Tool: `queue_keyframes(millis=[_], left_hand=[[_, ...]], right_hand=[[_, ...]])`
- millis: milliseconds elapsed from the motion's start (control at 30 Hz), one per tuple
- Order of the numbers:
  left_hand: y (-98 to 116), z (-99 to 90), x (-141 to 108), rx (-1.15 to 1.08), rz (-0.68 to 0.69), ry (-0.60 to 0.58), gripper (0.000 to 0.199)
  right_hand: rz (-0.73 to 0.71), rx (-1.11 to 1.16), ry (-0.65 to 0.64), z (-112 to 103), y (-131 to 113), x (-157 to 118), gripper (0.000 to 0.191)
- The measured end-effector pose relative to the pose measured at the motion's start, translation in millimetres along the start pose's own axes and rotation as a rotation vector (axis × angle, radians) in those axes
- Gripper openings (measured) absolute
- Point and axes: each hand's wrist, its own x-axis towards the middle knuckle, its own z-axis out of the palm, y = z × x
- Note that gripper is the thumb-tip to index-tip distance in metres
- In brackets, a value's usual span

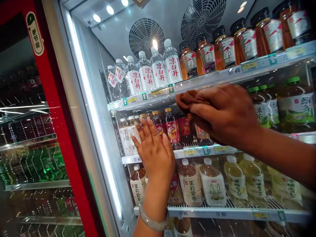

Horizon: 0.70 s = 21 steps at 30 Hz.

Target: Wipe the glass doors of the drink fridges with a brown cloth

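Observation:
My left hand (156, 151), with a pale bangle (154, 220) on its wrist, is raised with fingers spread and holds nothing. It appears to lie flat against the clear glass in front of the drinks shelves. Higher up and to the right, my right hand (222, 108) grips a bunched brown cloth (189, 100) close to the glass. The cloth's lower part is partly hidden behind the fingers. Behind the hands, red-labelled bottles (172, 128) stand on the middle shelf (182, 153).
Clear water bottles (159, 70) and amber bottles (225, 49) line the top shelf. Pale-labelled tea bottles (191, 184) stand on the lower shelf (222, 213). A bright light strip (95, 112) runs down the cabinet's left side, beside a red frame (61, 131) and another drinks cabinet.

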Motion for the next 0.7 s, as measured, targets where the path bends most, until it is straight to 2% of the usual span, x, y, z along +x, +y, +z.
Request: queue_keyframes(millis=[67,100,200,267,300,400,467,533,600,700], left_hand=[[16,5.4,-9,-0.006,-0.002,-0.022,0.075],[22,7.3,-15,-0.013,0.010,-0.026,0.076],[32,8.8,-28,-0.037,0.054,-0.028,0.078],[35,7.7,-32,-0.027,0.043,-0.034,0.078],[37,7.3,-33,-0.011,0.023,-0.039,0.077],[48,8.9,-30,0.024,-0.051,-0.037,0.074],[59,12.7,-26,0.021,-0.104,-0.020,0.074],[69,17.3,-23,0.011,-0.139,0.004,0.075],[77,21.2,-22,-0.001,-0.118,0.013,0.075],[85,24.9,-28,-0.024,-0.021,0.001,0.073]], right_hand=[[0.069,-0.053,0.033,6,-18,9,0.019],[0.048,-0.061,0.024,7,-29,9,0.019],[-0.133,0.035,-0.036,-3,-44,-15,0.016],[-0.208,0.127,-0.041,-17,-30,-40,0.012],[-0.202,0.153,-0.031,-23,-17,-50,0.010],[-0.012,0.095,0.012,-32,23,-56,0.014],[0.156,-0.006,0.052,-27,32,-42,0.014],[0.241,-0.069,0.096,-19,22,-29,0.012],[0.198,-0.048,0.103,-15,1,-29,0.008],[0.056,0.061,0.035,-28,-16,-65,0.009]])
